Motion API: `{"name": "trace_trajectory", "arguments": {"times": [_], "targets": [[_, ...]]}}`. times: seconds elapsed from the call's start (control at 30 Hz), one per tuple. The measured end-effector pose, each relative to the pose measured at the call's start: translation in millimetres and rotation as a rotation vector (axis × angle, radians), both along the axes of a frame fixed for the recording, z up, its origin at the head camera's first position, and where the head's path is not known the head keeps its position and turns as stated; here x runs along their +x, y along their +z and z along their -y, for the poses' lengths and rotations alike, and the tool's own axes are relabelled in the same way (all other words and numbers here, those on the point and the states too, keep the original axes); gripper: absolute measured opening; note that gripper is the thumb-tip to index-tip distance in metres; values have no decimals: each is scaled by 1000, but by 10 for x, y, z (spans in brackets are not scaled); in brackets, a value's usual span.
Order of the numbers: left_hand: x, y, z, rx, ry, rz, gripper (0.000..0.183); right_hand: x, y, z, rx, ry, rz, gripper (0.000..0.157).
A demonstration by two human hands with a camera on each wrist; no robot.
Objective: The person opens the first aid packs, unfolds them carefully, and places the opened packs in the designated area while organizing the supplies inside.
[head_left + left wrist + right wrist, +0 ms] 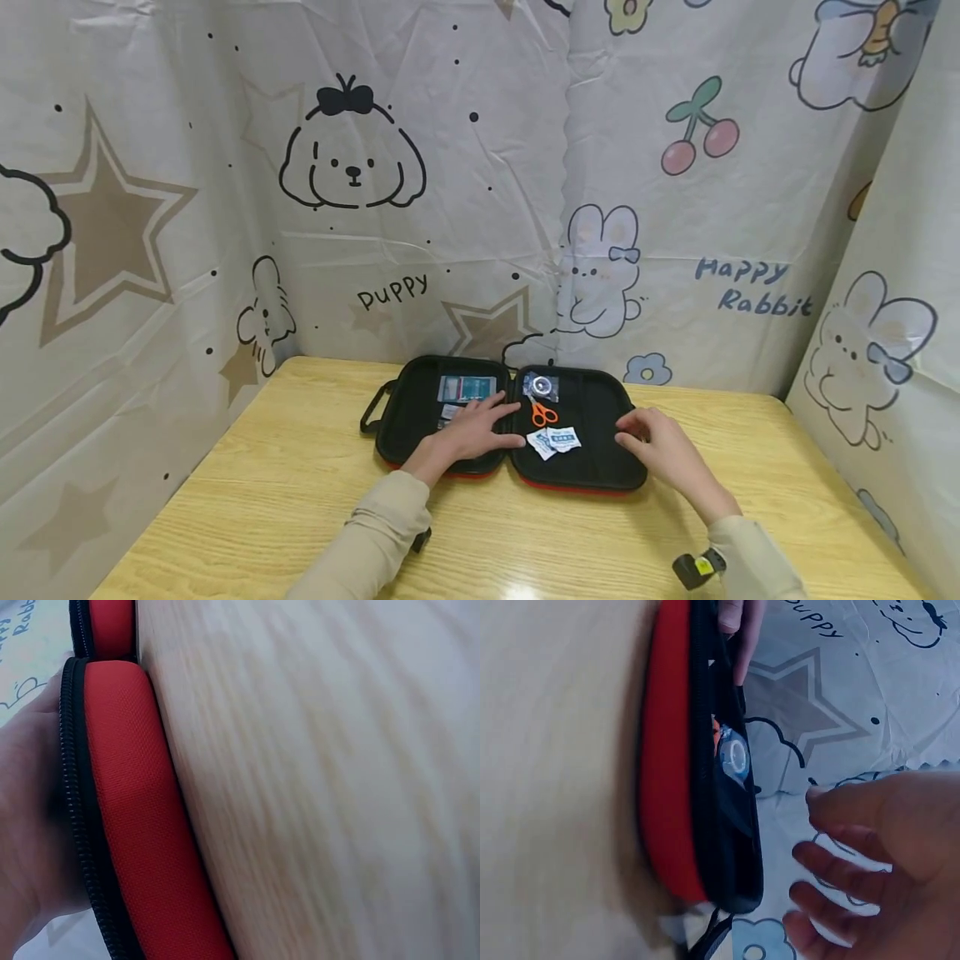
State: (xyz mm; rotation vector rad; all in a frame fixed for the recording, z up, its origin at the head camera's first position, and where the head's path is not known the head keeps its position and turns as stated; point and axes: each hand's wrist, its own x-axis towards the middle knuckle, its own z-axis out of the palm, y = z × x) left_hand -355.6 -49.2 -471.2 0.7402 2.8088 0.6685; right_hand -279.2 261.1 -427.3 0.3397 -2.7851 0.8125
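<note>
An unzipped black-lined case (pixel 603 417) with a red outer shell (pixel 142 795) lies spread flat on the table. My left hand (pixel 474 429) reaches over its left half, fingers extended, thumb near the central fold. Beneath and beyond it are a teal-and-white packet (pixel 476 388) and a smaller packet partly covered by the hand. The right half holds orange-handled scissors (pixel 543 415), a roll in clear wrap (pixel 542 386) and two white sachets (pixel 564 439). By that half's right rim, my right hand (pixel 892 855) hovers with loosely bent fingers and nothing in them.
The case's carrying handle (pixel 371 408) sticks out on the left. Wooden tabletop (pixel 247 492) surrounds the case. A printed curtain (pixel 480 208) hangs close behind it and along both sides.
</note>
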Motion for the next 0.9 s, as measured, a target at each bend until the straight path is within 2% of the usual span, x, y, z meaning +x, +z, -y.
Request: {"name": "trace_trajectory", "arguments": {"times": [0.27, 0.57, 0.8, 0.9], "targets": [[3, -10, 0, 8, 4, -5, 74, -326, 1, 152, -8, 159, 73, 18], [8, -5, -7, 9, 23, -2, 74, -514, -18, 233, 19, 355, 144, 21], [16, 18, 1, 21, 27, 11, 73, -637, -13, 317, 72, 423, 213, 23], [10, 28, -8, 26, 29, 13, 72, -704, -22, 333, 96, 422, 261, 25]]}}
